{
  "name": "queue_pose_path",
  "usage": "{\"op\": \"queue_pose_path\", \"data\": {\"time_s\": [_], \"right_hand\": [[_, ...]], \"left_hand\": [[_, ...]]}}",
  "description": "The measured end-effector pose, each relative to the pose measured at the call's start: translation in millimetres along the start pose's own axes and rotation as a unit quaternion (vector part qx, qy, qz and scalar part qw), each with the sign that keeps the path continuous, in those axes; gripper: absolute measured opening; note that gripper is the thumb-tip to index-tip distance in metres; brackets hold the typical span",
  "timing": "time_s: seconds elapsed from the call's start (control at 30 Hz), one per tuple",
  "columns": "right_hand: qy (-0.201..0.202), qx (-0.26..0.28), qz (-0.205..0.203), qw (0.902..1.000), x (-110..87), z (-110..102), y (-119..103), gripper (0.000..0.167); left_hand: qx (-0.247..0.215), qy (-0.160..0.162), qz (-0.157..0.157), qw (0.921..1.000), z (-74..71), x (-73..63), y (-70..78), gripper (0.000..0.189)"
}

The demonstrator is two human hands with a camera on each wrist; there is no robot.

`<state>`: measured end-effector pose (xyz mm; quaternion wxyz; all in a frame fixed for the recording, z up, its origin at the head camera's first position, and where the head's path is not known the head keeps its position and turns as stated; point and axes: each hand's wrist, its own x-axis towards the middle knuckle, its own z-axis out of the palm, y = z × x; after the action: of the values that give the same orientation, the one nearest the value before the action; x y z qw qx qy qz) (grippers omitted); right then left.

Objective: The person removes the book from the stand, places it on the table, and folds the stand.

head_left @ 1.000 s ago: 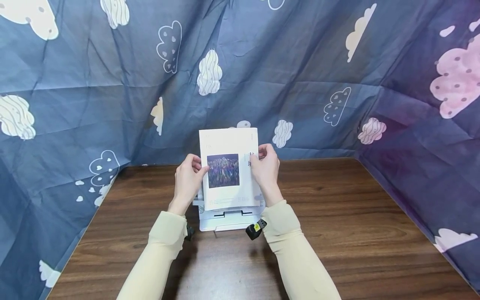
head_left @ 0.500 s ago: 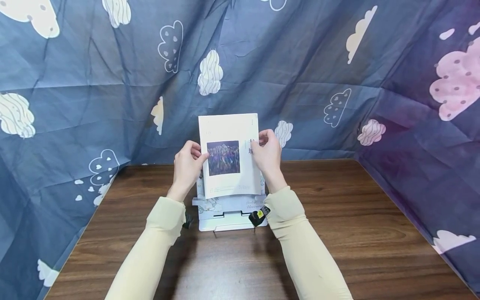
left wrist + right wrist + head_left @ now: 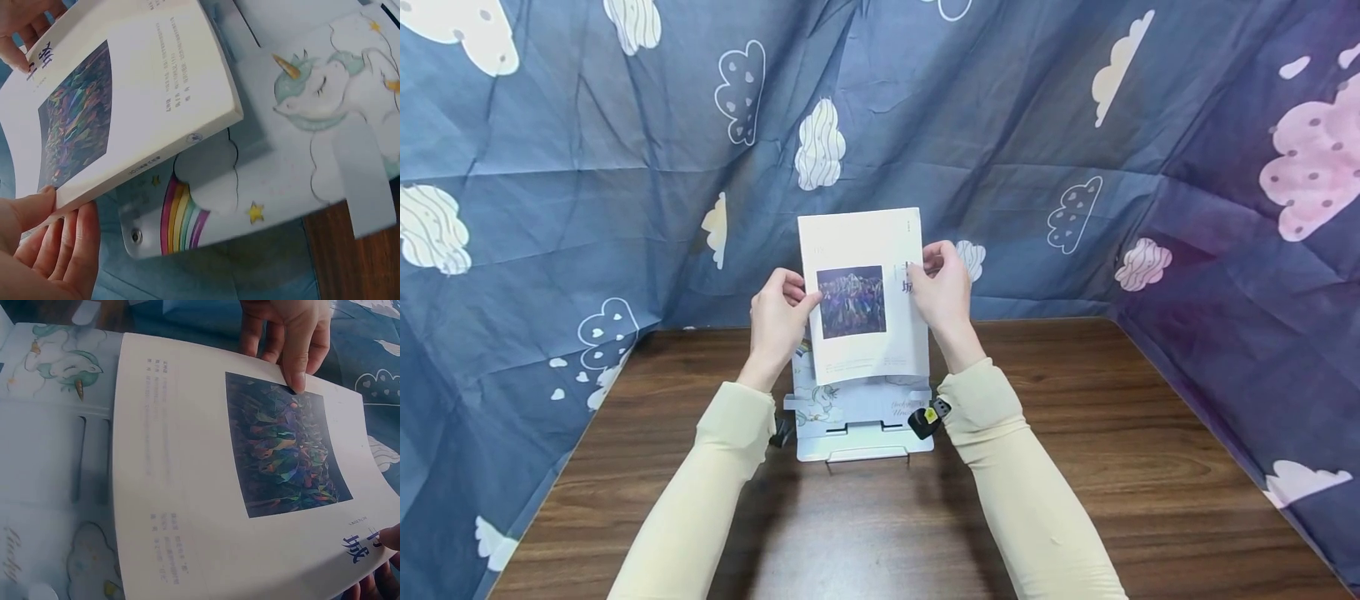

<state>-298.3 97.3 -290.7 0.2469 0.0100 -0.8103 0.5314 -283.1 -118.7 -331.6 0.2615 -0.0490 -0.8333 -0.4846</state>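
A white paperback book with a dark, colourful square picture on its cover is held up by both hands. My left hand pinches its left edge, thumb on the cover and fingers behind. On the opposite edge my right hand grips the same way, its thumb beside the printed title. Behind and below the book stands a pale book stand printed with a unicorn and a rainbow. In the left wrist view a gap shows between the book and the stand. The book hides the stand's upper part.
The stand rests on a brown wooden table and has a wire foot at its front. A blue cloth with cloud prints hangs behind the table and along its sides. A small white tab sticks out at the stand's side.
Both hands have raised the book, uncovering more of the stand's lower part. The book has also shifted slightly right and tilted a little. The stand has stayed in place.
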Motion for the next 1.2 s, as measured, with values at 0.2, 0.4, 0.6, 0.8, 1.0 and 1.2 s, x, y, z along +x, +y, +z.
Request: {"op": "queue_pose_path", "data": {"time_s": [0.2, 0.4, 0.6, 0.8, 1.0, 1.2], "right_hand": [[0.009, -0.024, -0.015, 0.9995, 6.3, -15, -3, 0.020], [0.019, -0.033, -0.023, 0.9990, 14.8, -33, -7, 0.019], [0.033, -0.057, -0.034, 0.9973, 23.4, -54, -8, 0.019], [0.049, -0.084, -0.038, 0.9946, 31.7, -77, -7, 0.018], [0.060, -0.118, -0.022, 0.9910, 37.1, -99, -2, 0.020], [0.059, -0.138, 0.003, 0.9887, 41.7, -113, 17, 0.021]], "left_hand": [[-0.014, 0.002, 0.000, 0.9999, 9.1, 0.6, 11.6, 0.028], [-0.027, 0.001, -0.005, 0.9996, 20.4, 4.0, 26.3, 0.027], [-0.043, -0.010, -0.017, 0.9989, 40.2, 8.1, 41.9, 0.026], [-0.081, -0.031, -0.030, 0.9958, 64.0, 9.8, 56.4, 0.026], [-0.083, -0.056, -0.042, 0.9941, 87.6, 8.1, 68.8, 0.026], [-0.104, -0.076, -0.062, 0.9898, 112.2, 3.1, 76.0, 0.022]]}}
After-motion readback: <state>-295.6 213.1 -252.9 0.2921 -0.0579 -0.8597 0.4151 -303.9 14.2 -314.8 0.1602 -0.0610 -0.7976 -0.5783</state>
